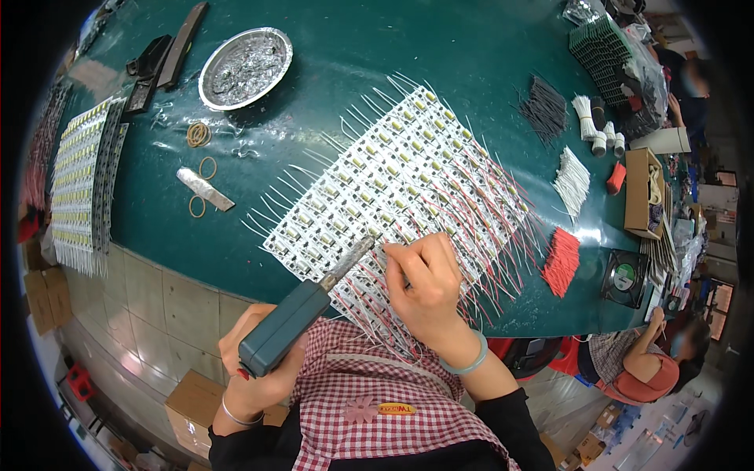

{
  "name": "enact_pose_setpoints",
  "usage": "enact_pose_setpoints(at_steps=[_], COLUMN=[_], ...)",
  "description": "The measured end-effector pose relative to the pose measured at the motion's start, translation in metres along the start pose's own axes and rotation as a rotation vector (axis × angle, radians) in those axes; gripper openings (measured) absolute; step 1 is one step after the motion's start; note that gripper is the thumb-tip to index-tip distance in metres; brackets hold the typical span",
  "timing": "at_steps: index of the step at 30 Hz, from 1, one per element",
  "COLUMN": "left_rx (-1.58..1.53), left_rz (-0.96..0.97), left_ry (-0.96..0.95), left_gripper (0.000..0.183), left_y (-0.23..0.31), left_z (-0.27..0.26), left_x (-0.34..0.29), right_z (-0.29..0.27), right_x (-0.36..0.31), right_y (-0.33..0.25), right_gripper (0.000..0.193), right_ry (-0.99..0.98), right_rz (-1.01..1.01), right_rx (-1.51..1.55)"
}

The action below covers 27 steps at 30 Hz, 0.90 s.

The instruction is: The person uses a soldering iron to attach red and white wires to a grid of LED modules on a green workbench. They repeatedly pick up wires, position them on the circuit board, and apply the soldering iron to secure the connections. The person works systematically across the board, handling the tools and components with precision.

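Observation:
My left hand (pixel 281 380) is wrapped round the dark green handle of a soldering gun (pixel 284 330). Its metal tip points up and right, meeting a panel of small white circuit boards (pixel 345 182) with yellow LED chips. Just right of the tip, my right hand (pixel 430 284) is in a pinch low over the panel. Whatever sits between those fingertips is too small to make out. Red and white wires (pixel 488 228) stick out across the panel's right part and under my right hand. Thin white wires also fringe its upper left edge.
A foil-lined bowl (pixel 206 88) and rubber bands (pixel 198 134) lie at the far left. Black (pixel 543 108), white (pixel 572 182) and red wire bundles (pixel 561 261) lie at right, near a small fan (pixel 625 276). More panels (pixel 82 177) hang over the left edge. A co-worker (pixel 640 357) sits at right.

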State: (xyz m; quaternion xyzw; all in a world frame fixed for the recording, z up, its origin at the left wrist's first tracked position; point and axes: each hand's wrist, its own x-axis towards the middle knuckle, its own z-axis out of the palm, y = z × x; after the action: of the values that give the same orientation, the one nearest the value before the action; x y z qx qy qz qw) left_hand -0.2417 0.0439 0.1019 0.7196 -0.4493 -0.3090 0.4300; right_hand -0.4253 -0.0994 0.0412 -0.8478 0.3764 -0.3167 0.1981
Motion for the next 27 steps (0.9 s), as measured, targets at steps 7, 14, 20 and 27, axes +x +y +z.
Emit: enact_pose_setpoints(at_steps=[7,14,20,27], left_rx=[0.018,0.004,0.036,0.004], left_rz=[0.059,0.013,0.036,0.071], left_ry=[0.016,-0.025,0.027,0.044], left_gripper=[0.019,0.023,0.020,0.023], left_y=[-0.003,-0.007,-0.004,-0.005], left_z=[0.002,0.003,0.005,-0.001], left_x=[0.000,-0.003,-0.003,-0.001], right_z=[0.002,0.002,0.003,0.005], right_x=[-0.001,-0.002,-0.003,-0.002], right_y=[0.000,0.003,0.001,-0.001], right_gripper=[0.026,0.025,0.025,0.023], right_ry=[-0.002,-0.001,-0.001,0.004], right_rz=[-0.003,-0.016,-0.021,-0.022], right_rx=[0.002,-0.014,-0.023,-0.032])
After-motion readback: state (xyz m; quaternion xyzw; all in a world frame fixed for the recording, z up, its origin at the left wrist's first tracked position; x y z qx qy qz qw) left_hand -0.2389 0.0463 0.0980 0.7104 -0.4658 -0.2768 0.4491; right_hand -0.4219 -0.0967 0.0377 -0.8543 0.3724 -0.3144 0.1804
